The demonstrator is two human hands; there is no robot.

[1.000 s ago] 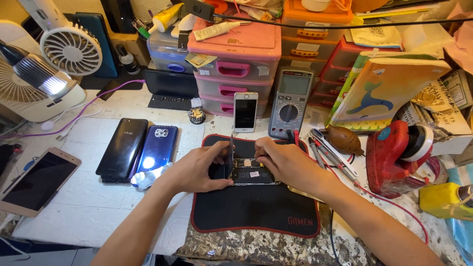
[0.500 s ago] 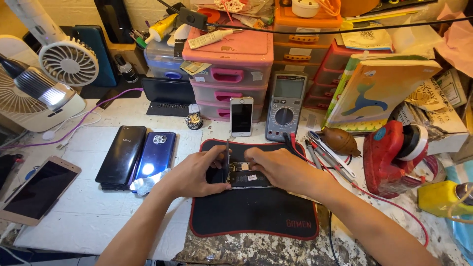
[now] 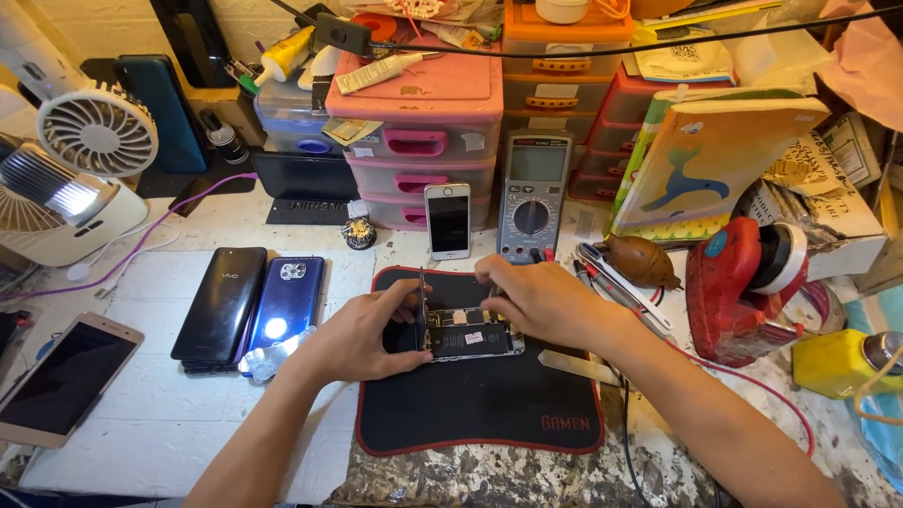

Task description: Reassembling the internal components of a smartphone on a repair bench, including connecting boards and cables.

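Head view: black work mat [image 3: 470,414] is laid on the bench, opened phone [image 3: 470,334] centred on it, screen already off, internals exposed; left hand [image 3: 362,334] pinches a thin tool [image 3: 421,301] upright, right hand [image 3: 536,301] fingers curled onto the phone's top edge
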